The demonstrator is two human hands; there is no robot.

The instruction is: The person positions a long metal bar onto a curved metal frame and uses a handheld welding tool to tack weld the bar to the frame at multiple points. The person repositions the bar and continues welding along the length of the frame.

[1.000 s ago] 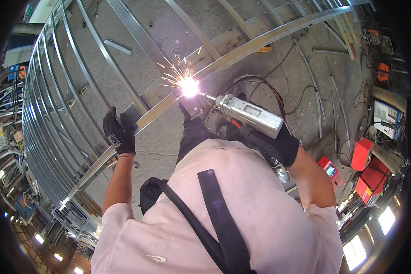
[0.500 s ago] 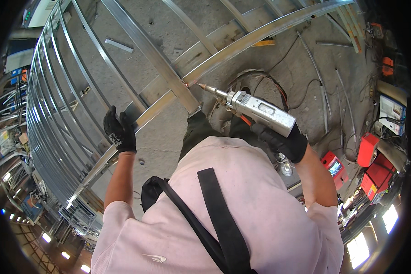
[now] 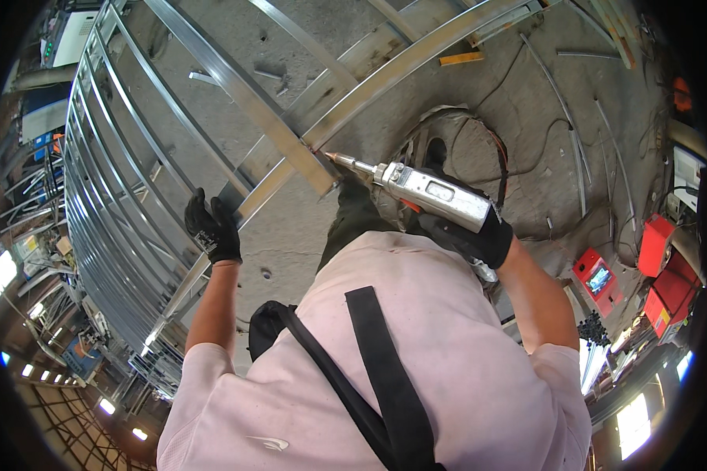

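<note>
My right hand (image 3: 479, 238), in a black glove, is closed around the grip of a silver handheld laser welding gun (image 3: 436, 193). The gun's copper-coloured nozzle points left, close to a joint where a curved rail (image 3: 401, 71) meets a thick cross tube (image 3: 236, 82) of a metal frame. Whether the nozzle touches the metal I cannot tell. My left hand (image 3: 214, 228), also gloved in black, rests at the near flat rail (image 3: 265, 191), its fingers stretched out and apart. Part of the rail is hidden beneath that hand.
Many parallel metal bars (image 3: 126, 228) curve along the left side. A cable coil (image 3: 503, 153) lies on the concrete floor near my foot. Loose metal strips (image 3: 562, 118) lie to the right, with a red machine with a screen (image 3: 597, 276) and other red boxes (image 3: 672, 294) beyond.
The view has shifted a little, so the frame appears slightly left. The welding gun's nozzle stays near the same joint, a little lower. My left hand remains at the rail.
</note>
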